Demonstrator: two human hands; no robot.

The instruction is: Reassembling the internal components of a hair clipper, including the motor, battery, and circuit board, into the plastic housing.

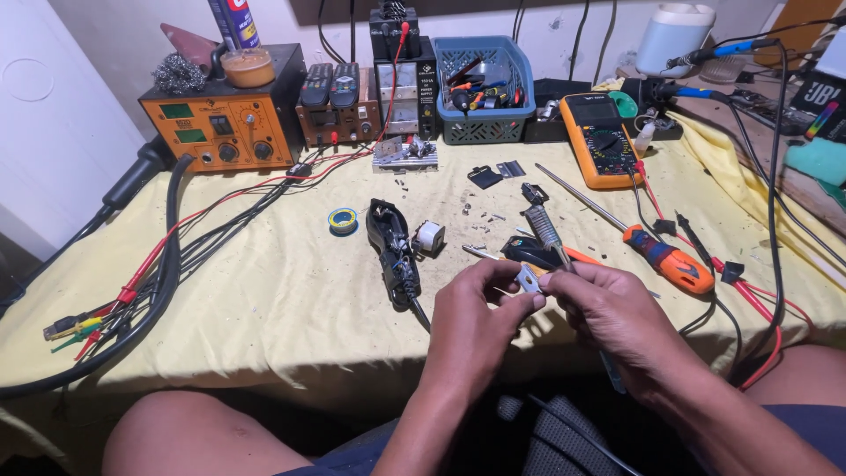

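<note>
- We pinch a small metal plate point(528, 279) between left hand point(476, 322) and right hand point(608, 308), fingertips closed on it.
- Plate sits above the tabletop point(264, 291) near edge; orange screwdriver point(665, 257) at 2 o'clock, opened black casing point(392, 251) at 10 o'clock.

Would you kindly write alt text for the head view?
Both hands, left and right, pinch a small metal part over a yellow-covered bench. An opened black device, orange screwdriver and multimeter lie nearby.
</note>
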